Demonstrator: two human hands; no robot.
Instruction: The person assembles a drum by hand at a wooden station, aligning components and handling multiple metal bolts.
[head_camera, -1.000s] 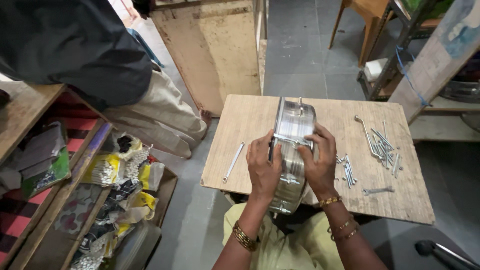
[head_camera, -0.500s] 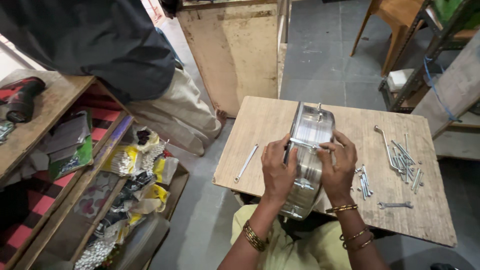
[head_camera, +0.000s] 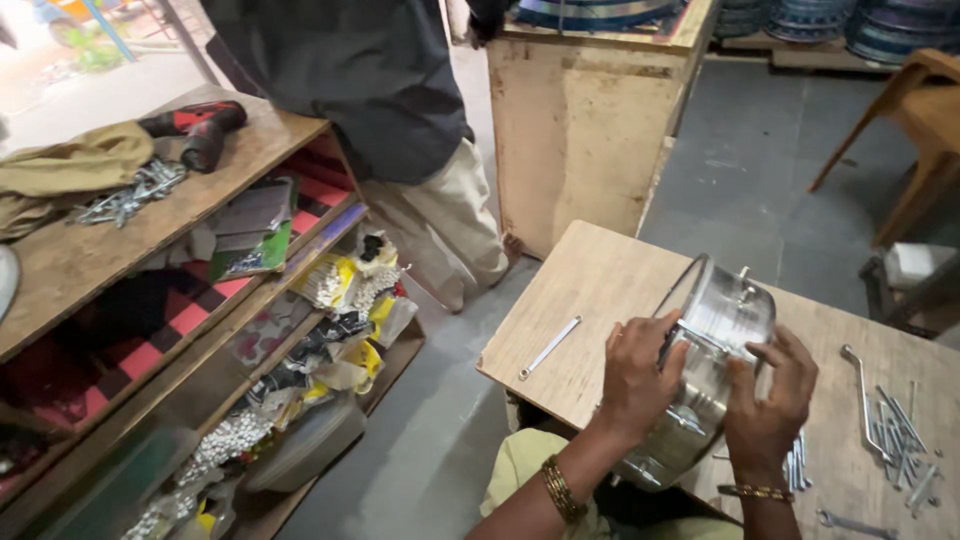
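I hold a shiny round metal drum shell (head_camera: 715, 330) on edge over the low wooden table (head_camera: 600, 290), its lower part resting toward my lap. My left hand (head_camera: 638, 375) grips its left side, thumb on the rim. My right hand (head_camera: 768, 400) presses on the right side, fingers curled over the shell. A thin dark hoop runs along the shell's left rim. Small metal lugs stick out from its wall. A flat metal spanner (head_camera: 549, 347) lies on the table to the left of my hands.
Several long metal rods and bolts (head_camera: 895, 425) lie on the table's right. A person in a dark top (head_camera: 370, 90) stands beyond, beside a plywood box (head_camera: 580, 130). On the left, wooden shelves (head_camera: 150, 240) carry a red drill (head_camera: 200, 125), screws and bags of hardware. A wooden chair (head_camera: 915, 130) stands far right.
My view has swung left and moved closer, so the shelves fill more of the frame. Both hands stay on the drum shell, which has tilted slightly to the right.
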